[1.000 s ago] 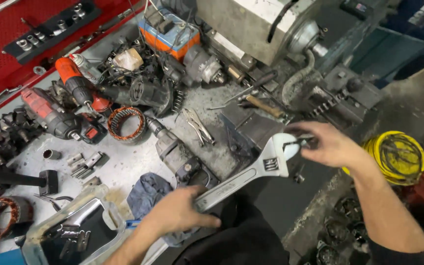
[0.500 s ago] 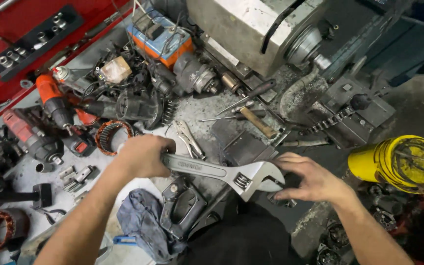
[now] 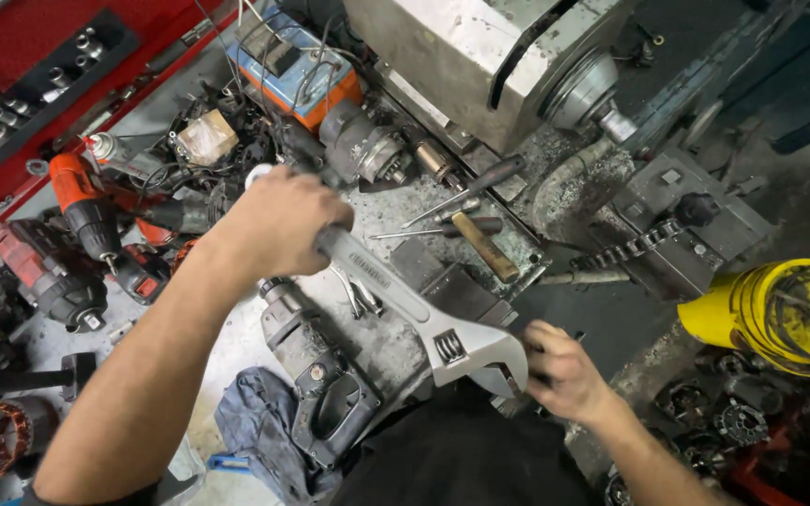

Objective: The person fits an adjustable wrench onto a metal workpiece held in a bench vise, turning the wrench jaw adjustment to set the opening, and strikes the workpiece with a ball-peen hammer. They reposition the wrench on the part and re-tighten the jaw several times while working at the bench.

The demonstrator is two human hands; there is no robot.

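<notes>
**Big wrench held over a crowded workshop surface**

A person's left hand [image 3: 278,220] is wrapped around the handle end of a large adjustable wrench [image 3: 424,314], fingers clamped on it, at centre frame. The tool slants down to lower right, where its head sits against the right hand [image 3: 560,370]. That hand's fingers curl at the wrench jaw; whether they pinch a small part or the wrench itself cannot be told, as the spot is dark and partly hidden. By the look of it the work is at an early stage: the wrench is being set or fitted, and nothing shows yet as loosened or removed.

Below the wrench lies a grey drill body [image 3: 316,370] beside a blue rag [image 3: 255,436]. A wooden-handled hammer [image 3: 485,245] and a screwdriver [image 3: 466,192] rest at centre on the grimy metal surface [image 3: 382,342]. Orange-and-black power drills [image 3: 86,211] lie at left, a red tool chest [image 3: 39,42] fills the upper left, a heavy grey machine [image 3: 461,61] stands at the top, and a yellow drum [image 3: 780,314] sits at right.
</notes>
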